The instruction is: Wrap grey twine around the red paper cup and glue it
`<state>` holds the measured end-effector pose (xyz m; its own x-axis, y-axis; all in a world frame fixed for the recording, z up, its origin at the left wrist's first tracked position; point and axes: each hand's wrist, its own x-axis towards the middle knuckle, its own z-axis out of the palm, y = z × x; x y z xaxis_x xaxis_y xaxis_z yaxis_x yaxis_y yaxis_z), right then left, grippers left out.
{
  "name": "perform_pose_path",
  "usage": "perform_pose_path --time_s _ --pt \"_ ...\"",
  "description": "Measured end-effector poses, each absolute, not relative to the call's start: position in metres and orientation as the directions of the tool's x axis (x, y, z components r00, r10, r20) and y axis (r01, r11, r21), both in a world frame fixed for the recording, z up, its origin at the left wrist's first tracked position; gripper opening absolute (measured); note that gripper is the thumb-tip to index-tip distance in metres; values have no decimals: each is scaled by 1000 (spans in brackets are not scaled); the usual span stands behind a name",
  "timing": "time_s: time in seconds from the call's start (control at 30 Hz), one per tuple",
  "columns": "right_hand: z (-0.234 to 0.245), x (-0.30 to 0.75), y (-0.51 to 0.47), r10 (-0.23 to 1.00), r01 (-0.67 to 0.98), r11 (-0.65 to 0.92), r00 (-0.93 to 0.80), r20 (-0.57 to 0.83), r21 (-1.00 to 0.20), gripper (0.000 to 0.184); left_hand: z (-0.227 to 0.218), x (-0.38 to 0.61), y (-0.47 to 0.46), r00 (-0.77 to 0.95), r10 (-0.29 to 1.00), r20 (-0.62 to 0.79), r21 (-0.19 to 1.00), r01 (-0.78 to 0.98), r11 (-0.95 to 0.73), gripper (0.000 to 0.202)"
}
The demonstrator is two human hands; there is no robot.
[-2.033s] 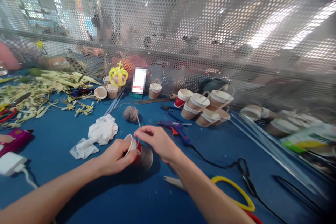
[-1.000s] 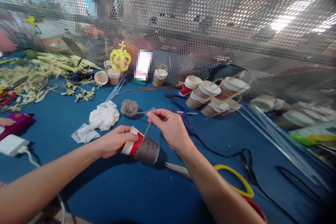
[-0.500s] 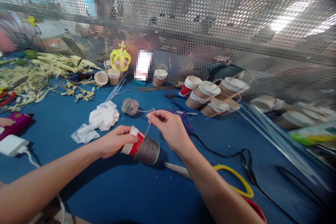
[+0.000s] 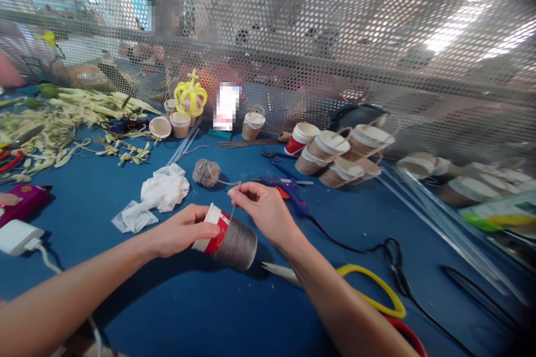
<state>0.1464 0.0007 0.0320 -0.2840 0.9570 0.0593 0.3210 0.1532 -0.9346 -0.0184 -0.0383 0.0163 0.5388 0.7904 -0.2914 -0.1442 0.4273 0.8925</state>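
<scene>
My left hand (image 4: 186,230) is closed around the rim end of a red and white paper cup (image 4: 214,228), which lies tilted on its side. Grey yarn (image 4: 237,242) is wound round the cup's base half. Above the cup, my right hand (image 4: 259,206) pinches the strand of yarn, which runs taut down to the winding. From the fingers the strand leads back to a grey yarn ball (image 4: 206,172) on the blue table. Scissors (image 4: 282,273) with a yellow handle lie partly hidden under my right forearm.
A blue glue gun (image 4: 288,187) with a black cord lies beyond my right hand. Crumpled white plastic (image 4: 165,188) is at the left. Several wrapped cups (image 4: 330,148) stand at the back right, and a perforated metal screen (image 4: 293,28) borders the table.
My right hand has moved slightly down and left with the yarn, uncovering more of the glue gun. The cup has shifted a little in my left hand.
</scene>
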Motion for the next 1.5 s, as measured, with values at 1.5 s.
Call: perform_pose_path --time_s 1.5 --pt "44 155 -4 902 332 41 -417 -108 -942 39 20 -21 -29 273 939 -211 867 -390 309 28"
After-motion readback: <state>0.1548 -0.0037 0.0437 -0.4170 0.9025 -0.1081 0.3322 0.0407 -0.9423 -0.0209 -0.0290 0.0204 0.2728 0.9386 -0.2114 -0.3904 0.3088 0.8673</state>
